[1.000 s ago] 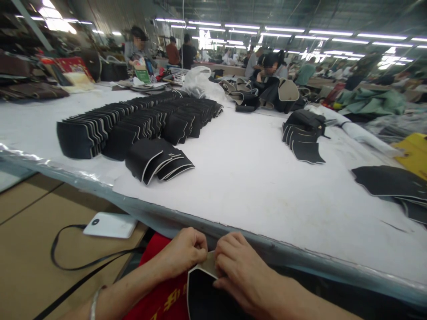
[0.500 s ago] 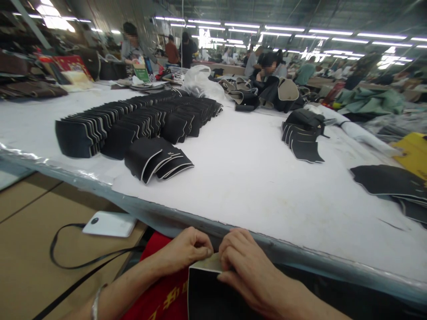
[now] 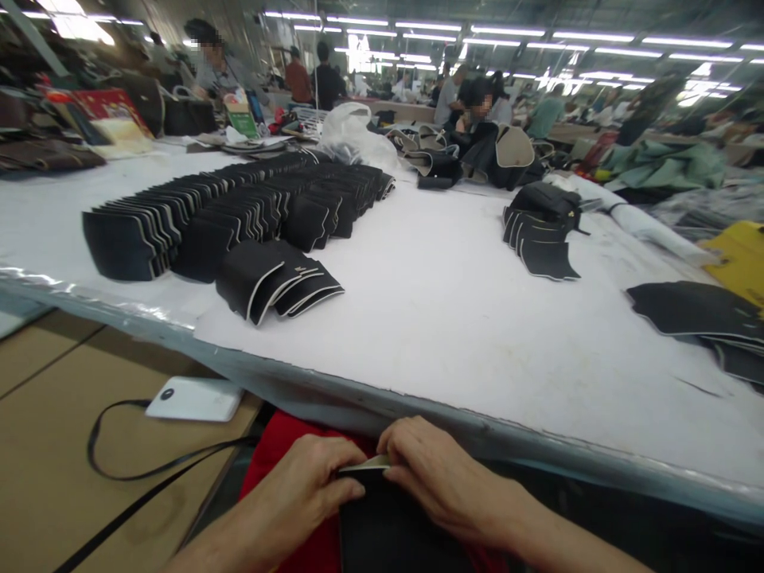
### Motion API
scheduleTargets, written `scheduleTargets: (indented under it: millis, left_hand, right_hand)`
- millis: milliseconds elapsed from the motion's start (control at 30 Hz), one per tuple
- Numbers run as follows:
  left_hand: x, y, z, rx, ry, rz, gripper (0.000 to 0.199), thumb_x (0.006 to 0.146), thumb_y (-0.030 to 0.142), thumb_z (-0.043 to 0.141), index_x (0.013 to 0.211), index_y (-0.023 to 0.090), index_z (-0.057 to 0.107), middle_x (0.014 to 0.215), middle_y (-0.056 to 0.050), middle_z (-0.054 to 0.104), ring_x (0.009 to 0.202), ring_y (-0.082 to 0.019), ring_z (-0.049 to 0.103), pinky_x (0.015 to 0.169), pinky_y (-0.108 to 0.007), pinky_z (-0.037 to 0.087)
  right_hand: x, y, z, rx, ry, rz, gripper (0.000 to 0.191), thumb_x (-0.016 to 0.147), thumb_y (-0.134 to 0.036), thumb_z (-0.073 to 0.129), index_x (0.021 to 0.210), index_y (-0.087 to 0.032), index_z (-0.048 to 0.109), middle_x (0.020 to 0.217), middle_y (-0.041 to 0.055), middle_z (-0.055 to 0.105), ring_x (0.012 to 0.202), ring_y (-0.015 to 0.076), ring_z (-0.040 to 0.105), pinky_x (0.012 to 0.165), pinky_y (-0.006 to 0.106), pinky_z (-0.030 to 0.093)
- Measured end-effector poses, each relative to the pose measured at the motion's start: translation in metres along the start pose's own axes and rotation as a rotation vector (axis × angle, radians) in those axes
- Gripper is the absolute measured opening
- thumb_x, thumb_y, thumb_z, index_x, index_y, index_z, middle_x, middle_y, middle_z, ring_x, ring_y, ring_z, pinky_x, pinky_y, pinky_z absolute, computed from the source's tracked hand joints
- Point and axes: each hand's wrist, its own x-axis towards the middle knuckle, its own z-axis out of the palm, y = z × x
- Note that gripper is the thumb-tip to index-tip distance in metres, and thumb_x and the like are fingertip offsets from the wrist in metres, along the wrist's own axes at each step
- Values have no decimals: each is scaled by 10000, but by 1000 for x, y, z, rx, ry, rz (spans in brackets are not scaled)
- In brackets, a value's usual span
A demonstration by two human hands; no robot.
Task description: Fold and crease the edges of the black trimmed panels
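At the bottom middle, in front of the table edge, both hands grip the top edge of a black leather-like panel [image 3: 394,521]. My left hand [image 3: 319,477] pinches its left corner between thumb and fingers. My right hand [image 3: 433,469] is closed on the same edge a little to the right, its fingers bent over the far side. A pale strip of the panel's backing shows between the hands. The panel's lower part runs out of the picture. Behind it lies red cloth [image 3: 278,446].
On the white-covered table [image 3: 411,318] stand rows of black panels [image 3: 125,243], a smaller fanned pile [image 3: 256,278] and more black pieces [image 3: 543,247] at right. A white phone [image 3: 196,398] and black strap [image 3: 119,477] lie on a brown surface at left. People work farther back.
My left hand has come down onto the panel's left corner, thumb now on the black face. The panel's top edge has turned, so less of its pale back shows.
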Motion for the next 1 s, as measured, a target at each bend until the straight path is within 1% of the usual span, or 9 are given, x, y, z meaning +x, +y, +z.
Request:
scheduleTargets:
  millis: [167,300,400,600,700,800,867,933,1000]
  left_hand:
    - [3,-1,3,-31,-8,23,166,825,247,565,815,190,721,779,18,676,751,-156,600,651,-221,353]
    - [1,-3,3,-79,-3,18,185,829,249,559,795,182,729,744,20,658,734,-154,595,644,-220,360]
    - [1,-5,5,-106,-9,47,205,841,270,555,784,175,728,722,18,632,722,-154,581,642,-223,360]
    - [2,-5,8,-159,-10,100,226,861,263,533,870,193,747,805,3,673,781,-166,609,683,-226,379]
    - [7,-2,11,-243,4,92,202,837,274,554,839,165,724,811,-10,682,789,-180,607,682,-230,393]
    - [11,-2,16,-287,37,78,201,820,301,577,760,141,681,727,-4,637,719,-167,561,647,-236,379]
    - [13,-3,18,-291,48,90,212,818,319,583,746,139,671,704,2,612,697,-160,535,638,-240,367]
    - [13,-5,20,-284,49,102,220,819,332,583,765,143,680,708,2,608,695,-161,526,635,-245,359]
    - [12,-6,20,-274,41,101,225,822,338,578,788,149,693,713,1,609,696,-162,524,637,-249,354]
  right_hand:
    - [-1,-3,-2,11,-26,41,81,977,-139,469,1029,-187,510,1001,31,584,880,164,532,815,295,428]
    - [0,-4,-3,3,-26,44,58,970,-132,484,977,-184,508,955,21,578,831,157,519,767,284,421]
    - [1,-2,-1,-22,-18,36,60,971,-147,490,923,-184,495,895,14,560,780,157,495,727,281,411]
    - [1,-1,3,22,15,36,92,974,-171,494,884,-184,484,862,15,542,760,159,477,702,278,400]
    - [2,0,4,73,35,45,82,971,-178,502,890,-184,492,874,20,543,769,161,478,703,277,401]
    - [2,1,3,98,61,16,88,958,-172,520,874,-178,495,865,23,541,760,160,478,698,276,394]
    - [2,1,1,119,75,16,96,939,-157,551,859,-177,503,849,15,541,749,153,480,699,270,390]
    - [0,1,-3,139,78,52,94,905,-128,596,873,-173,520,854,10,554,757,147,491,710,262,391]
    - [-2,1,-6,154,71,93,132,869,-98,630,938,-166,541,895,15,580,793,149,513,732,259,397]
